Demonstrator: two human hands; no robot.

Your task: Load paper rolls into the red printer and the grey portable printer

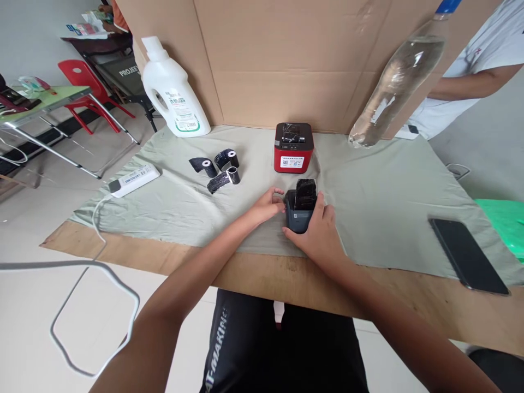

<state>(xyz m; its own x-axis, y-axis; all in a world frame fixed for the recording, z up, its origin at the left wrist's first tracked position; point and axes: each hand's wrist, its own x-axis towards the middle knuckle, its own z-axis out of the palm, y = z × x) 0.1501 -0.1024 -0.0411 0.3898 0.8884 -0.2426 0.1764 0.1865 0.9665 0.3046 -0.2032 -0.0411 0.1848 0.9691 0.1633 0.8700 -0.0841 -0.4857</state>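
A small dark grey printer (300,219) stands near the table's front edge, with a black strip (305,195) sticking up out of its top. My right hand (321,229) is wrapped round its right side and front, thumb at the lower left. Against the left side of the printer, my left hand (268,206) has its fingers bent; whether they pinch anything is too small to tell. Just behind stands a red and black printer (292,150) with a label on its front. Black rolls with loose tails (229,177) lie to the left.
A white jug (176,95) and a tilted clear bottle (399,84) stand before the cardboard (278,60). On the left lies a white power strip (135,180) with a cable. A black phone (468,255) lies at the right. Another person's arm (475,84) shows behind the cardboard.
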